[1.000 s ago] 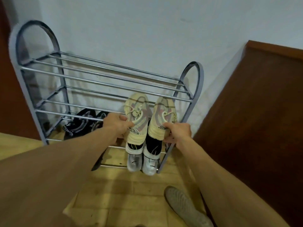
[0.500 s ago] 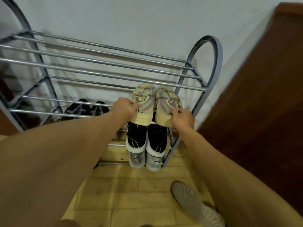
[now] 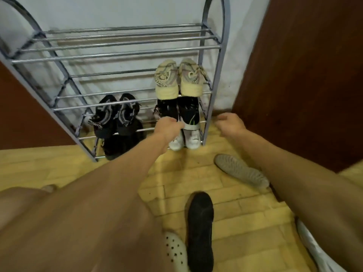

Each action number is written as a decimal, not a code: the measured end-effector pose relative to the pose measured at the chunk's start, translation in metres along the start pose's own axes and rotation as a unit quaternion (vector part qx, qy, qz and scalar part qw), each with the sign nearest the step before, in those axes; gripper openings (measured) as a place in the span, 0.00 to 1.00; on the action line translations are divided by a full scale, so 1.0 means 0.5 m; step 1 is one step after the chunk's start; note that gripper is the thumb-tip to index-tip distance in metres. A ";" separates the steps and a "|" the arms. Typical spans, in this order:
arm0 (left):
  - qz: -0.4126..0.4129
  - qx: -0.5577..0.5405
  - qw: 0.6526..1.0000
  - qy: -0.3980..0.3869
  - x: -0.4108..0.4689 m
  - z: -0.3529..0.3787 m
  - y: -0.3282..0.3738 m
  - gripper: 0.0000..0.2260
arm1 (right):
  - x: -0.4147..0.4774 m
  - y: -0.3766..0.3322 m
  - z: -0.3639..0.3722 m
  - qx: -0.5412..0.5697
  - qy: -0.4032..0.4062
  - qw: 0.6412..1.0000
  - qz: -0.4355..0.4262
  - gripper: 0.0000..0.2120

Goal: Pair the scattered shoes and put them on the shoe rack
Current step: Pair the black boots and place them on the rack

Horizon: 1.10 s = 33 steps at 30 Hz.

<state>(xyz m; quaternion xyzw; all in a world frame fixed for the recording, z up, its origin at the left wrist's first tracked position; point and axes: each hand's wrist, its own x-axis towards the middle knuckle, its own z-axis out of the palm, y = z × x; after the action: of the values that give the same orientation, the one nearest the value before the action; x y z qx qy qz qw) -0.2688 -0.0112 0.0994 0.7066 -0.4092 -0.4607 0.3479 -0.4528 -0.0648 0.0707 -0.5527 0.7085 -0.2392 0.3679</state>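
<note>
A grey metal shoe rack stands against the white wall. A cream pair of sneakers rests at the right end of a middle shelf, above a black pair and a white pair. Another black patterned pair sits to the left. My left hand hovers in front of the black pair, fingers loosely curled and holding nothing. My right hand hangs empty beside the rack's right leg. Loose on the floor lie a grey shoe sole-up, a black shoe and a white perforated clog.
A dark brown wooden panel stands close on the right, another brown panel on the left. A white shoe lies at the bottom right under my arm. The floor is yellow wood strips.
Both hands let go of the cream sneakers, which now rest on the shelf, and drew back and down. My view tilted down, showing more floor and loose shoes.
</note>
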 end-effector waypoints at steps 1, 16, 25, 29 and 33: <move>-0.013 0.004 1.000 -0.016 -0.028 0.012 -0.011 0.07 | -0.023 0.032 -0.006 0.023 -0.006 1.000 0.018 0.17; -0.087 0.175 0.960 -0.202 -0.282 0.236 -0.262 0.17 | -0.393 0.484 0.026 0.103 -0.079 0.967 0.221 0.20; -0.076 0.250 0.936 -0.234 -0.326 0.295 -0.394 0.12 | -0.470 0.608 0.123 0.099 -0.094 0.949 0.285 0.20; -0.073 0.243 0.943 -0.217 -0.313 0.284 -0.425 0.13 | -0.464 0.608 0.208 0.062 -0.138 0.943 0.295 0.22; -0.072 0.238 0.950 -0.189 -0.294 0.272 -0.437 0.14 | -0.448 0.585 0.315 0.045 -0.196 0.929 0.311 0.26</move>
<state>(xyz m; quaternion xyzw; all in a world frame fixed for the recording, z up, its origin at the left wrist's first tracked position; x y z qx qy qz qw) -0.3751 0.1977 -0.0816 0.6964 -0.5133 -0.4989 0.0514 -0.4802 0.2409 -0.1864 -0.3235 0.7470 -0.0319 0.5800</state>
